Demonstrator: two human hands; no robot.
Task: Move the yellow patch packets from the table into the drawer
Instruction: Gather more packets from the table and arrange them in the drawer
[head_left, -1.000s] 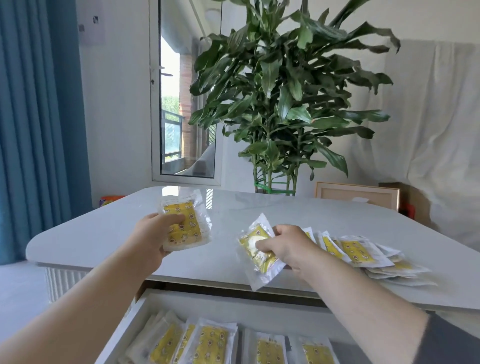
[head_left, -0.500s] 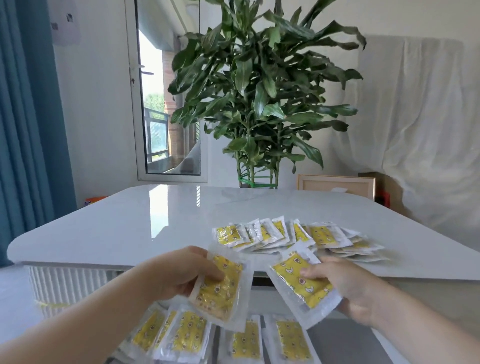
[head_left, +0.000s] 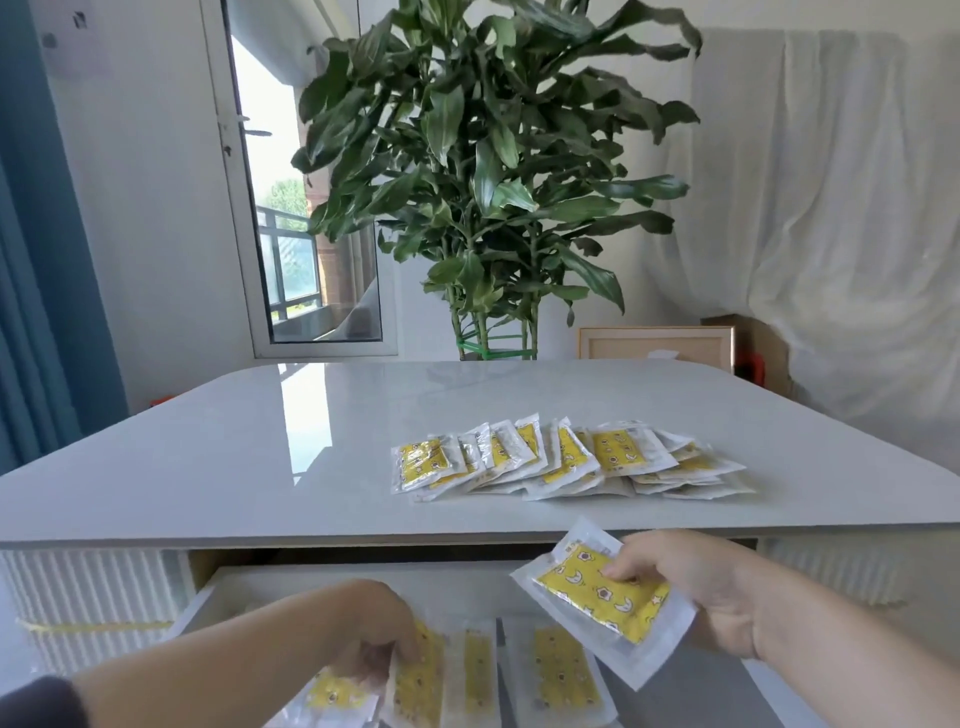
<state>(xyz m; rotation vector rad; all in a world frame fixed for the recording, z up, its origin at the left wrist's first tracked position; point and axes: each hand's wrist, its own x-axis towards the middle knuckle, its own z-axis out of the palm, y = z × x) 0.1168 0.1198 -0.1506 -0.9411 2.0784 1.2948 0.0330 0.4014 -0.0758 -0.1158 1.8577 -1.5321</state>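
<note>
- So, far left: blue curtain (head_left: 31, 260) and window (head_left: 291, 208), nothing task-related over there.
- Left hand (head_left: 371, 631) is down inside the drawer (head_left: 332, 577), fingers curled and pinched on a packet (head_left: 415, 670) it's setting onto the row already in there. That packet runs lengthwise, front to back, same as its neighbours. The hand covers its near-left part, so I can't tell how flat it's lying yet.
- Row in the drawer (head_left: 563, 675): a few packets side by side, but they're blurry and the bottom edge of the shot cuts them off, so no honest count.
- Pile (head_left: 566, 460) on the table (head_left: 208, 457): fanned out and overlapping, right of centre, well back from the front edge. Plenty to go, I'd say. Plant (head_left: 483, 171) sits behind it.
- Right hand (head_left: 691, 587) is holding a held packet (head_left: 605, 597) above the drawer's right side, thumb on top and the other fingers underneath, clamped on its right end. It's tilted, long axis running from upper left down to lower right.
- What matters next, I think: the free spot is below and slightly left of that packet, right of the row, so the right hand is the closer one. It'd need to twist the packet to line up with the others. The drawer floor there is mostly hidden by the hand and packet.
</note>
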